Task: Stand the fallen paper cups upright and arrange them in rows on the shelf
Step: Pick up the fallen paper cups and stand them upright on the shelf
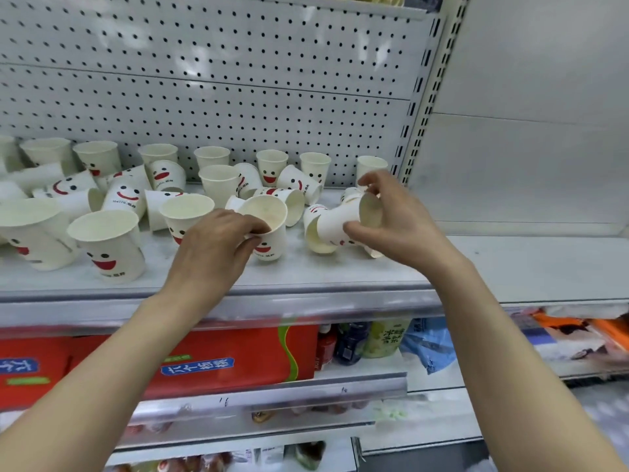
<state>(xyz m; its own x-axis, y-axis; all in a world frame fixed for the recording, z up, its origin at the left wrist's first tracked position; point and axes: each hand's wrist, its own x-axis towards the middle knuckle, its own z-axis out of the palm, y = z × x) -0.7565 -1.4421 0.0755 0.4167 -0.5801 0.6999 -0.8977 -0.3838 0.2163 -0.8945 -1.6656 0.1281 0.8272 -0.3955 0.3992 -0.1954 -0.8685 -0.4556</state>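
Paper cup (272,240) upright, rim pinched between left fingers (253,228) — second cup (335,224) (on its side) within curled right fingers (374,181)

White pegboard wall (238,80), perhaps metal.

— Fig. 1, item A: how are the paper cups (114,248) patterned?
— White outside, cream inside; each carries a smiley of two black dots and a red mouth over small dark lettering. The upright cup (272,241) in my left hand (211,250) shows that face; the tipped cup (335,221) in my right hand (398,216) shows mostly white.
— Item B: the fixtures?
— Pegboard (238,80): pale grey with regular black holes. Shelf (493,267): grey-white. Carton (238,349) below: red, green swoosh, blue label with white characters.
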